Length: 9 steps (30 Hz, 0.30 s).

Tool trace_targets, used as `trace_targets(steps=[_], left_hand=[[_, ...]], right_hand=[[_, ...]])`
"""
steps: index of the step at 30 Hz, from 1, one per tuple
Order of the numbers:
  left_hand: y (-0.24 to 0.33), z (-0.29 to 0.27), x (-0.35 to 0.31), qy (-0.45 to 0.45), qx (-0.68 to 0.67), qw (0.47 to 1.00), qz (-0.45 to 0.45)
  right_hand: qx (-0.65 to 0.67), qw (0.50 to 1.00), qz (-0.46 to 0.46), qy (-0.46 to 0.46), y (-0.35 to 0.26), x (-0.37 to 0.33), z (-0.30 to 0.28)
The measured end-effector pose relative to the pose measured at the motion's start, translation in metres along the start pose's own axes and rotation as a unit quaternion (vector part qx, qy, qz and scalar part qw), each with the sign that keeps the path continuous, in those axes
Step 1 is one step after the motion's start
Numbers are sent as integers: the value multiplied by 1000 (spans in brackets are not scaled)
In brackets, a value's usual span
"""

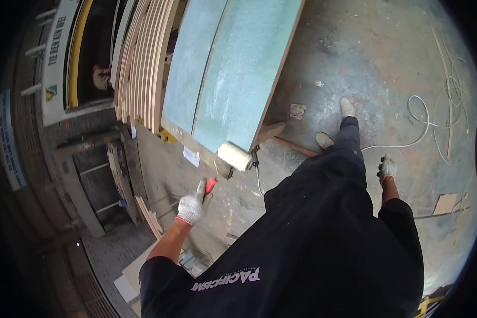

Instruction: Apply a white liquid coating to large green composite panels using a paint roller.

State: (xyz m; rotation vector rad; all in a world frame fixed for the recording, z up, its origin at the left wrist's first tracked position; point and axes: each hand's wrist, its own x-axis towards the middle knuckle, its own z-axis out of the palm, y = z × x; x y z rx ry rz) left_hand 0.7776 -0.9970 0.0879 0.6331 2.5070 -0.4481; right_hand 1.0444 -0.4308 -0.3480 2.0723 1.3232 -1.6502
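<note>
My left hand (191, 208), in a white knitted glove, is closed around the red handle of a paint roller (234, 157). The roller's pale, thick sleeve rests at the near end of a long blue-green board (242, 79), close to its right corner. Wet-looking streaks show on the board's surface. A second blue-green board (195, 58) lies alongside it on the left, with a narrow dark gap between them. My right hand (388, 167), also gloved, hangs low at my right side, away from the boards. Its fingers are loosely bent and slightly apart, with nothing seen in them.
Stacked wooden strips (146, 63) stand left of the boards. A white paper (191, 157) hangs at the boards' near end. A pale hose (421, 139) curls over the stained concrete floor (387, 58) on the right. Cardboard (445, 203) lies further right.
</note>
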Motion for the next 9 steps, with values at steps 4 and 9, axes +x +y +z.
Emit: trace_targets(steps=[4,9], left_hand=[[89,-101,135,43,-13,999,-11],[179,-204,351,144,-47,988,37]], right_hand=[[40,999,12,6,9,-3,12],[60,993,-84,-50,8,41,16]])
